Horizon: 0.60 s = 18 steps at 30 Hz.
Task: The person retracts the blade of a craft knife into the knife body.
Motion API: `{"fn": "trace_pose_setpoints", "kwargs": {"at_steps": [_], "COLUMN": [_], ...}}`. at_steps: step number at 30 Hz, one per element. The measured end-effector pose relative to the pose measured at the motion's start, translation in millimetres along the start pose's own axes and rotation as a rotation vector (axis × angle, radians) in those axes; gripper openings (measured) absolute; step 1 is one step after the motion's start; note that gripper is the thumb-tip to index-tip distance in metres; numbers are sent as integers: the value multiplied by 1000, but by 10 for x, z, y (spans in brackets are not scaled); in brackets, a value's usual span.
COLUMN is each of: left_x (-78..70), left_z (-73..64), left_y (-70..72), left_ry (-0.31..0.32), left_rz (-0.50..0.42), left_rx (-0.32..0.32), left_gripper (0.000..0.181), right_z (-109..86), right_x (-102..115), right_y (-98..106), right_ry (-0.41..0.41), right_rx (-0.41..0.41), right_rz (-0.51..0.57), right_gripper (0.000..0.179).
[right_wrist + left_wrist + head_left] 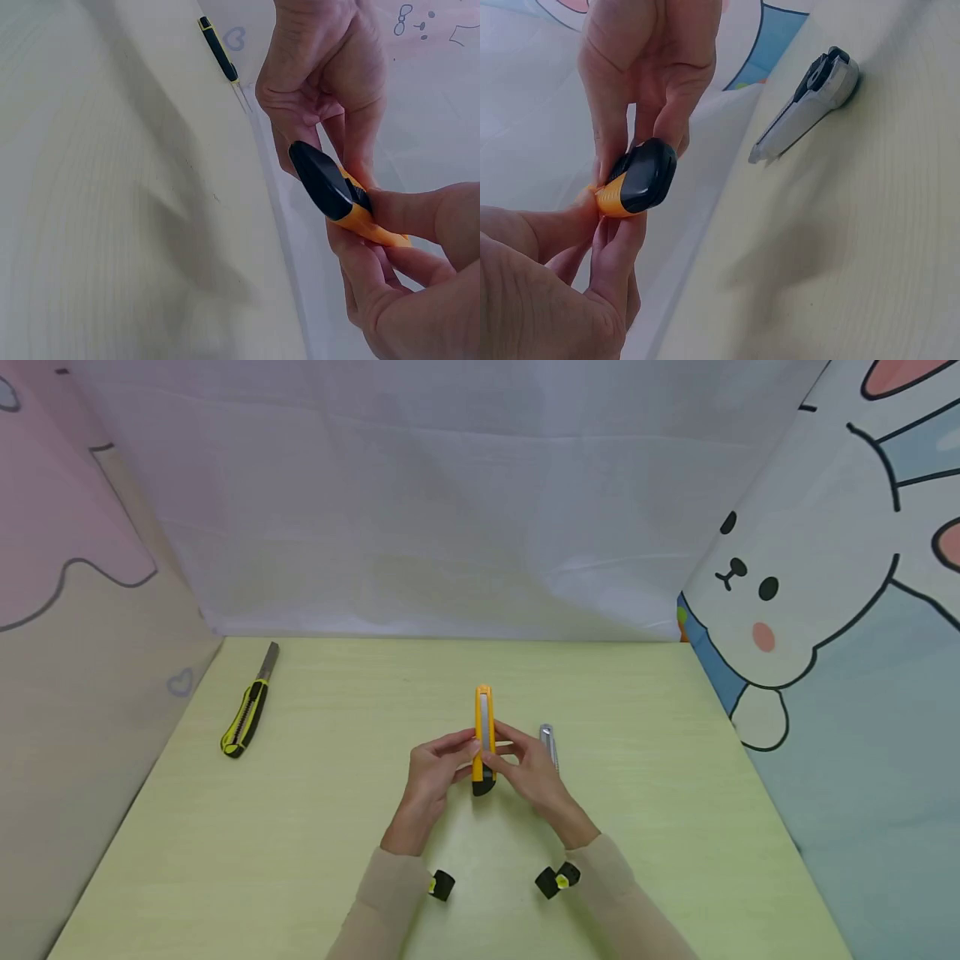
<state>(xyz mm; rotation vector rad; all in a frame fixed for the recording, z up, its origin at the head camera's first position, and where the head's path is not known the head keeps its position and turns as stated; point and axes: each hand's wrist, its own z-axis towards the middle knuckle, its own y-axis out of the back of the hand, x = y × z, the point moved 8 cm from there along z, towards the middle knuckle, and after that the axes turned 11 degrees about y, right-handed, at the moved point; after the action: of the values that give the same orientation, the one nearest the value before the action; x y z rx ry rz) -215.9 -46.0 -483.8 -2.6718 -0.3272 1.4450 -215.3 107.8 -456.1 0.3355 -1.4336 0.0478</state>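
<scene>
A yellow-orange utility knife (484, 718) with a black end cap (649, 176) is held up above the table between both hands, its long axis pointing away from me. My left hand (435, 768) pinches its left side between thumb and fingers. From the right, my right hand (531, 770) grips it too, the thumb lying near the black slider (358, 196). A grey blade strip shows along the slot in the head view. Just beyond the right hand lies a silver-grey utility knife (806, 101) on the table, partly covered by that hand in the head view.
A black and lime-green utility knife (246, 714) lies at the table's far left, its metal end pointing to the back. The pale wooden table (337, 693) meets a white cloth (450, 527) behind and printed cloths at both sides.
</scene>
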Motion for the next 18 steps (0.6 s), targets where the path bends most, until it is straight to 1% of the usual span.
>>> {"fn": "trace_pose_setpoints", "kwargs": {"at_steps": [5, 13, 18], "left_x": [-42, -53, -43], "left_z": [2, 1, 6], "left_y": [33, 58, 79], "left_ry": [-7, -18, -15], "left_rz": [12, 28, 50], "left_rx": [-11, -7, -3], "left_gripper": [28, 27, 28], "right_z": [34, 50, 45], "right_x": [-18, -98, -116], "right_y": [-18, -25, -18], "right_ry": [-13, -46, -60], "right_rx": [6, 18, 0], "right_rz": [20, 157, 178], "right_gripper": [56, 51, 48]}}
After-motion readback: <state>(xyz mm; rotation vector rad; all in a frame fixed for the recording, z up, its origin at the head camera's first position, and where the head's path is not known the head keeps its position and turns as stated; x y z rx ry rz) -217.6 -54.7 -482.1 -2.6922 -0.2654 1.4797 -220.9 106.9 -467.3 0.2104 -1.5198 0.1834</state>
